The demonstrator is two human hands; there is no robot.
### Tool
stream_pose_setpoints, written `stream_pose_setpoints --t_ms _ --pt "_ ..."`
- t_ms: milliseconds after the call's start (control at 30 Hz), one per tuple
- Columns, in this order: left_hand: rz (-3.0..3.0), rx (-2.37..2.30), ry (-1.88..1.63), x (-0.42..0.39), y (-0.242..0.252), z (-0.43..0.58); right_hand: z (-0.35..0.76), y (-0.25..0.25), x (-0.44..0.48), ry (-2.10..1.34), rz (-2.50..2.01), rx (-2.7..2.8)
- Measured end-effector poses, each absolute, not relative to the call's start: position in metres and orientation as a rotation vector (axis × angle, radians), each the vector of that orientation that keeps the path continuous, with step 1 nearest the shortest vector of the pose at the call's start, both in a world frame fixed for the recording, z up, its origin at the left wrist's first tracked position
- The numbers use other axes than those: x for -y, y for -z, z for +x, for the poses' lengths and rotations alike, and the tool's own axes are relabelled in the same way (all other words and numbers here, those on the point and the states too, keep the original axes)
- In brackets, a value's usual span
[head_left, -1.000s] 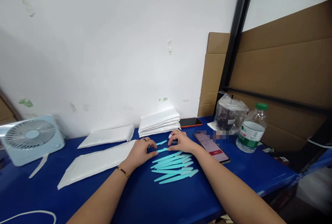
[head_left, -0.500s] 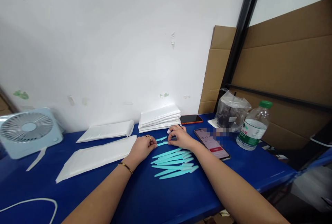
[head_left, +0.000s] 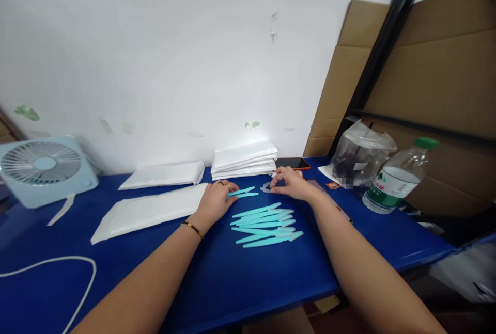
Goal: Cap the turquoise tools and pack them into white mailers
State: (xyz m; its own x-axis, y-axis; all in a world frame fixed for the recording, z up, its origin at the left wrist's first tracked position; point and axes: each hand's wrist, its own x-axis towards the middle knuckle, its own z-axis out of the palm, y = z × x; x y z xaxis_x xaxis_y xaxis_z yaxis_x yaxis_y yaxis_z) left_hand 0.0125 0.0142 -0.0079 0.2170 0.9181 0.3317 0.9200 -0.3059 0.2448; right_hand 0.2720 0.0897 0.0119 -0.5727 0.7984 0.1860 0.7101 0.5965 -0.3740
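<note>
My left hand (head_left: 215, 199) is closed on two teal eyebrow razors (head_left: 246, 192), whose ends stick out to the right past the fingers. Its side rests by a white padded envelope (head_left: 151, 211). My right hand (head_left: 291, 182) is up near the back of the table, thumb and fingers curled together at small translucent pale pieces (head_left: 265, 188). What lies between those fingertips is too small to make out. Below and between the hands, several teal eyebrow razors (head_left: 263, 228) lie in a loose row, with pale blade ends pointing right.
White envelopes are stacked (head_left: 244, 161) against the wall; another envelope (head_left: 163, 175) lies left of them. A dark phone (head_left: 292, 163), a second phone (head_left: 343, 212), a bagged cup (head_left: 360, 153) and a water bottle (head_left: 401, 181) stand right. A fan (head_left: 46, 166) and white cable (head_left: 87, 292) are left.
My right hand has left the razor ends and moved up and right to the pale pieces. The left hand keeps the two razors, now lying closer together. The view has shifted.
</note>
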Motion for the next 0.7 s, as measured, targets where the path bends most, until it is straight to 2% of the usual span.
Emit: stream_pose_setpoints --t_ms 133,300,467,700 --pt "-2.538 1.787 0.685 -0.005 0.004 0.017 0.278 -0.019 -0.086 -0.528 -1.124 2.748" --pt "-2.712 1.709 0.588 0.002 0.003 0.023 0.264 -0.015 -0.077 -0.555 -1.051 2.796" --pt "-2.661 1.754 0.499 -0.008 0.008 0.015 0.253 -0.008 -0.078 -0.403 -0.96 2.726" --pt "-2.478 1.991 0.561 -0.016 0.006 -0.004 0.266 -0.009 -0.092 -0.185 -1.151 2.545"
